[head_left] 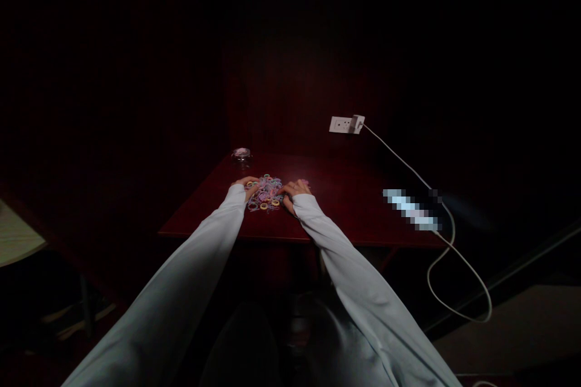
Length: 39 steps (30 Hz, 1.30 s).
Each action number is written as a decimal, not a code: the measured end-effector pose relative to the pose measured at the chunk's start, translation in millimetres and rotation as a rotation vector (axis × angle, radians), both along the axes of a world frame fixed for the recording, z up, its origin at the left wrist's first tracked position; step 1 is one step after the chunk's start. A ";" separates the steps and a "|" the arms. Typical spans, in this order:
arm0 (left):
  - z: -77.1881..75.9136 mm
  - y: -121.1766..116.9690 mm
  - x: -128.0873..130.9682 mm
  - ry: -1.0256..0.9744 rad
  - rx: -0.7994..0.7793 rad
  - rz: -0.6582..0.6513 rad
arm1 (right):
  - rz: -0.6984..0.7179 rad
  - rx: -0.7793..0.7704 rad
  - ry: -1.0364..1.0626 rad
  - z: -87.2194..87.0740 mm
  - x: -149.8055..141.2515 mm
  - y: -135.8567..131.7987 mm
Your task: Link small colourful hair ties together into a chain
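A loose heap of small coloured hair ties (269, 188), mostly pink, purple and blue with a few yellow rings, lies on the dark red table (345, 211). My left hand (247, 184) rests against the heap's left side, fingers stretched along its far edge and thumb apart. On the right side, my right hand (295, 190) touches the heap with bent, parted fingers, its thumb lower down. Neither hand visibly holds anything, though some fingertips are hidden among the ties. A bit of pink shows just beyond the right hand.
A clear jar (241, 157) with something pink on top stands at the table's far left corner. A wall socket (340, 125) holds a charger; its white cable (394, 154) runs to a blurred, lit device (411, 210) at the table's right. A pale surface (18, 233) stands far left.
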State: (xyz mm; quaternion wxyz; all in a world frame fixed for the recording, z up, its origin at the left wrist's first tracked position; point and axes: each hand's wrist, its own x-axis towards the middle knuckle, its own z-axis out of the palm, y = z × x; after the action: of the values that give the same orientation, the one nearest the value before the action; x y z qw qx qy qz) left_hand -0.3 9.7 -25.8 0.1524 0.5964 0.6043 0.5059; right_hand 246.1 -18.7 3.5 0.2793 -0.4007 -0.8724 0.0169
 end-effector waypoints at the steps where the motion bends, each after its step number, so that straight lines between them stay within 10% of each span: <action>1: -0.2 1.0 0.8 -0.023 -0.004 -0.011 | -0.013 -0.003 0.006 0.6 -1.2 -0.2; 22: 8.8 -4.9 15.4 -0.194 -0.048 -0.191 | -0.099 0.038 0.007 -9.7 -28.0 10.5; 39: 3.6 -2.7 6.2 0.160 0.122 -0.259 | -0.177 0.000 0.217 -11.4 -20.3 7.9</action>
State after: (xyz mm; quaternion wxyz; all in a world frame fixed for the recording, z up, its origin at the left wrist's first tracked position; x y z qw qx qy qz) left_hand 5.9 7.0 -22.3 0.1314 0.7156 0.5010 0.4687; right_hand 225.8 -10.8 -7.9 0.3726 -0.4720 -0.7982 0.0352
